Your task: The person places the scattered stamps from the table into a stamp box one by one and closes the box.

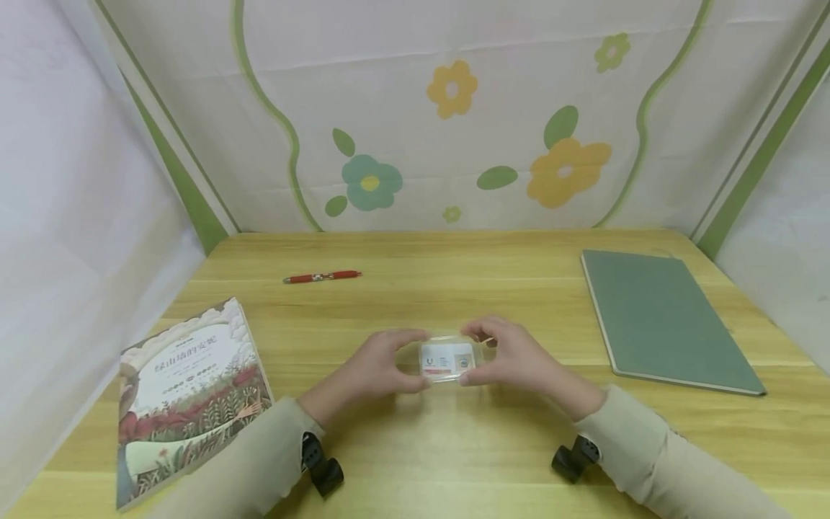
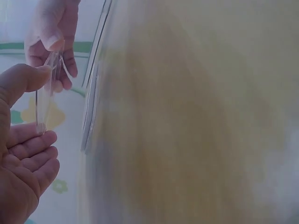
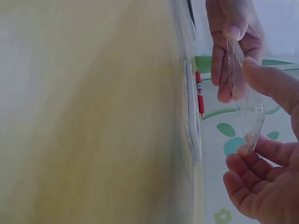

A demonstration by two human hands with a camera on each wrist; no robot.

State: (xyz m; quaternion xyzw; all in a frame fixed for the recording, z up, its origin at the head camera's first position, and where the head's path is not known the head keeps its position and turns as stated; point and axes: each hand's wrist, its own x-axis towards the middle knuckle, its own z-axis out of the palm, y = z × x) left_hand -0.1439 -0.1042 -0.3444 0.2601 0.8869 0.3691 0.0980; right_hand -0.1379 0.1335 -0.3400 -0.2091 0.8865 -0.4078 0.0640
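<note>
A thin clear plastic lid [image 2: 43, 105] is held between both hands near the front middle of the table. My left hand [image 1: 382, 364] pinches its left end between thumb and fingers. At the other end my right hand [image 1: 515, 360] grips it the same way, as the right wrist view shows with the lid [image 3: 254, 116]. Below the lid, apart from it, a flat clear case [image 3: 190, 112] lies on the table in the wrist views. From the head view a white card [image 1: 447, 358] with printed marks shows through the clear plastic.
A picture-covered book [image 1: 188, 389] lies at the left and a green notebook [image 1: 668, 321] at the right. Toward the back left is a red pen [image 1: 322, 277]. The wooden table [image 1: 447, 454] ends at a flowered cloth [image 1: 415, 130], with pale cloth sides.
</note>
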